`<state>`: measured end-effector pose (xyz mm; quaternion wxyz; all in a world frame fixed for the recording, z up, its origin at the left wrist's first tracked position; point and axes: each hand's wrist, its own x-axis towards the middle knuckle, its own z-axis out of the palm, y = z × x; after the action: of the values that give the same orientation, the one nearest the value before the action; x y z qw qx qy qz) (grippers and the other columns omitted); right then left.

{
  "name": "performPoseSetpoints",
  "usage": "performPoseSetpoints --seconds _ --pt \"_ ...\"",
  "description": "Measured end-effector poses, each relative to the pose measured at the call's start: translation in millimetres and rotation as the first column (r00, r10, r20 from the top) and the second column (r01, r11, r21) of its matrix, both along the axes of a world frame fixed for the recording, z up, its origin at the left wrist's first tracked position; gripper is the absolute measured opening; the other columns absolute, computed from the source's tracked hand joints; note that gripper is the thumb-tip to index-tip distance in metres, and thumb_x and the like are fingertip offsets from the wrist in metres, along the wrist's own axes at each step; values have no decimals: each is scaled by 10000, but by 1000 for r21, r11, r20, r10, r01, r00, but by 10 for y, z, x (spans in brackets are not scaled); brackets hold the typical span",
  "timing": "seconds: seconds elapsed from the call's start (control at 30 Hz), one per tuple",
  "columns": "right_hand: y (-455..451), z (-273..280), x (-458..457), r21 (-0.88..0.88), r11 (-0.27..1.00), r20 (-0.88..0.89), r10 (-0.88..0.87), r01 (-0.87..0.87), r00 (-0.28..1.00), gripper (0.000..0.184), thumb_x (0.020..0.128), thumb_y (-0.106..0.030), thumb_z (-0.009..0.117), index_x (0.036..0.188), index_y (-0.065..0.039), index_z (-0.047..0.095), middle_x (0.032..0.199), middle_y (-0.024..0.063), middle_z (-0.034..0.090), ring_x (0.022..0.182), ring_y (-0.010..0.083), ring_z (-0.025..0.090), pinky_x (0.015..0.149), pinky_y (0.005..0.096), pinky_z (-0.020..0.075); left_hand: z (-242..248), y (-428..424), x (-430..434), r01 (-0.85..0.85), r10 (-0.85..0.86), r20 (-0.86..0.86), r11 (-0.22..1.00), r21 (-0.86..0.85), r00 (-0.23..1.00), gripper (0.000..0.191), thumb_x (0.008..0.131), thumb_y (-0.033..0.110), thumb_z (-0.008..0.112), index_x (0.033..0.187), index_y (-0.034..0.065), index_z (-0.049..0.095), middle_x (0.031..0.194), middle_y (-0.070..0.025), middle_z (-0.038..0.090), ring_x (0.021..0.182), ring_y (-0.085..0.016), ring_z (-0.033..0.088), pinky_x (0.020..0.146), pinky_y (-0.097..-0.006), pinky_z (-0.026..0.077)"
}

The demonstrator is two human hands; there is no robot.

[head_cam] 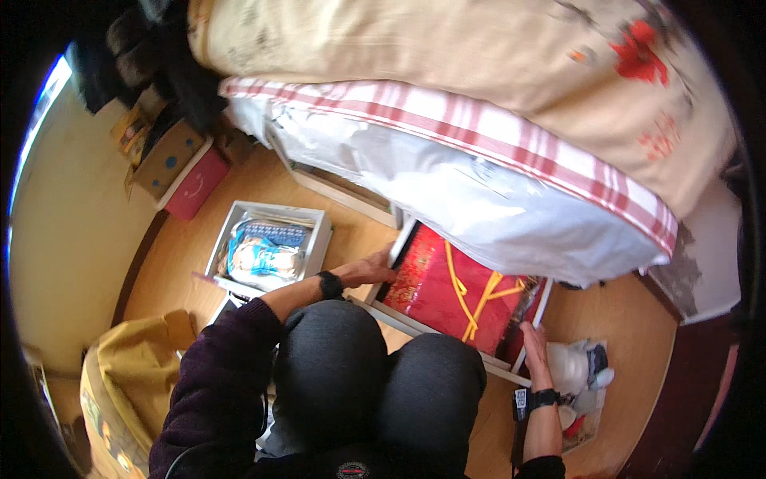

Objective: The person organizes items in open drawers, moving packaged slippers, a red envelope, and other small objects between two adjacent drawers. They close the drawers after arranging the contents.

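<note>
A white drawer (419,326) lies in front of my knees, its far part hidden under a hanging plastic cover. In it are red patterned fabric or packets (413,263) and a red cloth item (473,293) with yellow ribbons (455,275). My left hand (374,267) rests at the drawer's left side wall; its fingertips are partly hidden. At the right side wall, near the front corner, my right hand (534,344) has its fingers against the edge. Both wrists wear black bands.
A second white drawer (326,233) with packaged items stands on the floor to the left. Beyond are a pink box (197,182) and a cardboard box (164,161). A tray of containers (589,413) lies right, a yellow-brown bag (137,365) left, and a bed with floral bedding (479,54) ahead.
</note>
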<state>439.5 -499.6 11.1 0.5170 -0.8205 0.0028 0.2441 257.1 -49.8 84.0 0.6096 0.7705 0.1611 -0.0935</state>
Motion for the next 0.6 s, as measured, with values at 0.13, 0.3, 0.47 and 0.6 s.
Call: performPoseSetpoints --seconds 0.13,0.3,0.47,0.6 --pt "-49 -29 27 138 990 -62 -5 13 998 322 926 -189 629 1190 -15 685 1073 55 690 931 198 644 847 351 528 -118 111 76 63 -64 -12 997 -44 998 954 839 43 692 1670 47 225 1416 -183 594 1306 -283 559 1102 -388 465" --pt "-67 17 141 0 1000 -82 7 -7 997 456 902 -249 661 1276 8 617 1186 118 672 1023 245 663 940 388 541 -353 195 217 21 -18 -149 1000 17 989 938 839 59 711 1654 61 247 1384 -193 623 1293 -284 592 1074 -381 495" --pt "-75 109 160 84 995 -172 -31 46 985 561 894 -264 673 1363 17 547 1235 148 663 1073 295 679 999 416 554 -397 249 298 54 -57 -144 998 -24 988 898 814 133 753 1595 30 321 1307 -211 658 1202 -300 644 994 -399 538" --pt "-80 83 145 153 987 -269 -13 56 963 509 965 -298 655 1377 -3 613 1274 123 688 1129 247 680 1008 393 558 -343 323 400 82 -63 -153 989 121 986 869 815 228 776 1550 -28 391 1138 -211 712 1068 -315 682 888 -440 562"
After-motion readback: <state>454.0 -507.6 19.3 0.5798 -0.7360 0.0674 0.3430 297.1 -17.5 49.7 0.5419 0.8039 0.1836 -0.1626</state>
